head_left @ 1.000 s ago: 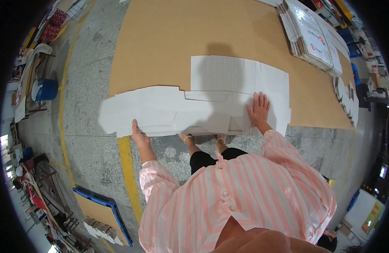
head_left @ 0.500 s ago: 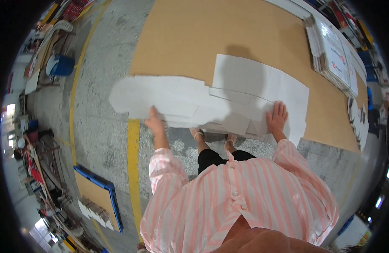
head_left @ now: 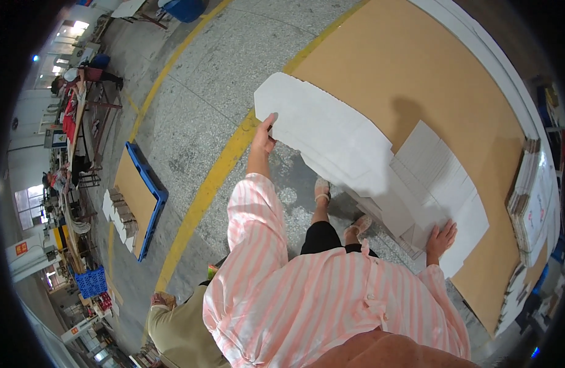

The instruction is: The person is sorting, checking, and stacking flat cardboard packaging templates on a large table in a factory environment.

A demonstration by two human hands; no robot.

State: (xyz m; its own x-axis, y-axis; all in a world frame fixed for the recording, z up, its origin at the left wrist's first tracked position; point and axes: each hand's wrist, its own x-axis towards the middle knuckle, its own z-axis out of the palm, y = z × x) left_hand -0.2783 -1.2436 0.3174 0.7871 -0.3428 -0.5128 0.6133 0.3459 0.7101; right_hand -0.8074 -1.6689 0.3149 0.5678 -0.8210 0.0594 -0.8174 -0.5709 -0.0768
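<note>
A long white cardboard box blank (head_left: 331,126), die-cut and folded in layers, lies across a large brown cardboard sheet (head_left: 429,67) and juts past its near left edge. My left hand (head_left: 264,138) pinches the blank's left end at its near edge, thumb on top; the fingers underneath are partly hidden. On the blank's right part, near the front edge, my right hand (head_left: 440,240) rests flat with fingers a little apart. A greyish raised flap (head_left: 422,153) stands out on the far side. Several layered edges hang over the near side, above my feet.
A stack of flattened boxes (head_left: 534,205) sits on the brown sheet at the far right. Another person in an olive top (head_left: 187,328) is close at my left. A blue pallet (head_left: 148,227) with cardboard pieces lies on the grey floor, beyond a yellow line (head_left: 199,199).
My view has turned left. My left hand has gone from lying by the blank's near edge to gripping its left end, which looks lifted. A person now shows at lower left.
</note>
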